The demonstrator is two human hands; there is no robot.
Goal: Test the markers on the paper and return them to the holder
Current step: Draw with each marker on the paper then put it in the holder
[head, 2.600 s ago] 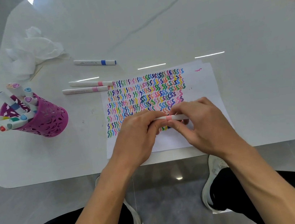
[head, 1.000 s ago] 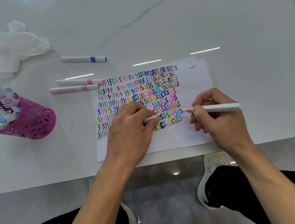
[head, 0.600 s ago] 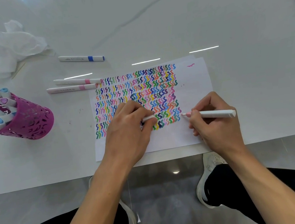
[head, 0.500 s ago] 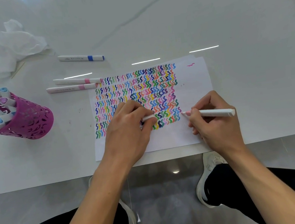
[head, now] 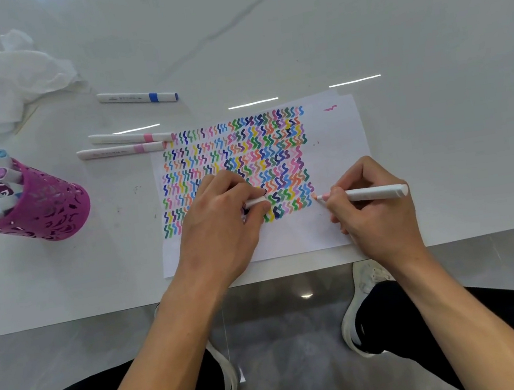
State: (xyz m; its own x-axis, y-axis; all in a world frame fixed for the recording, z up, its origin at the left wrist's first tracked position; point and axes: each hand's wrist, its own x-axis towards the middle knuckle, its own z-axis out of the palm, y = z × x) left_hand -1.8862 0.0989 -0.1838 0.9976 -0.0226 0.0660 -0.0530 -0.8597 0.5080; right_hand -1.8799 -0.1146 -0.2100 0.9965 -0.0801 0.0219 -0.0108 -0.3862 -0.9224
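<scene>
Grips a white marker (head: 371, 193) in the right hand (head: 381, 220), fingers (head: 340, 198) pinched close behind the pale pink tip. Holds it almost level, long axis running from the tip, just left of those fingers, out to the blunt end well to their right. Sets the tip at the paper (head: 336, 157), just beside the right end of the lower squiggle rows; touching or barely above, cannot tell. Pinches what looks like the cap (head: 255, 202) in the left hand (head: 221, 229), fingers curled round it, resting on the paper left of the tip and near it. Probably calls for a short stroke next, drawn into the blank strip just below and right of the tip. Leaves the holder (head: 49, 207) far to the left of both hands on the bench (head: 439, 136) — nearer the left hand, so likely that hand's reach once the marker is capped.
</scene>
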